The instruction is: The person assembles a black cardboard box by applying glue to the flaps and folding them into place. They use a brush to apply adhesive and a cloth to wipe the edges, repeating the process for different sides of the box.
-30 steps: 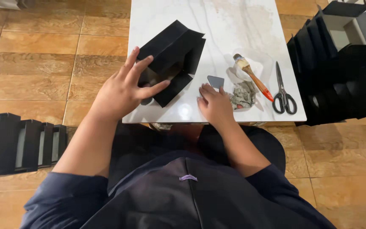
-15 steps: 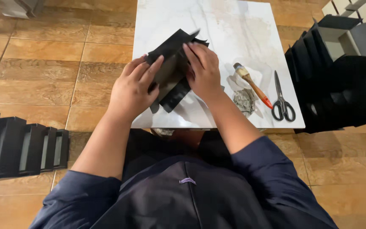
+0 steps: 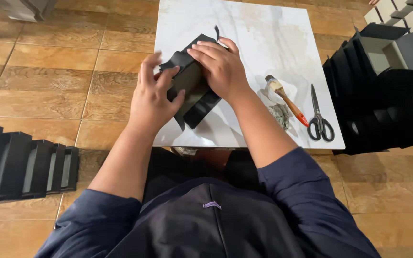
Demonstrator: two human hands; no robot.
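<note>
A black cardboard box (image 3: 192, 91), partly folded with loose flaps, rests on a white marble slab (image 3: 264, 33). My left hand (image 3: 151, 98) grips its left side, fingers spread over the top. Pressing flat on the box's upper face from the right is my right hand (image 3: 218, 67). A thin black strip curls up at the box's far corner. The hands hide most of the box's top.
A paintbrush with an orange handle (image 3: 287, 100), a crumpled grey rag (image 3: 279, 114) and black scissors (image 3: 319, 119) lie right of the box. Rows of finished black boxes stand on the tiled floor at left (image 3: 20, 162) and right (image 3: 383, 95).
My right hand left a small grey piece near the slab's front edge and moved onto the box. The box was tipped over and turned between both hands.
</note>
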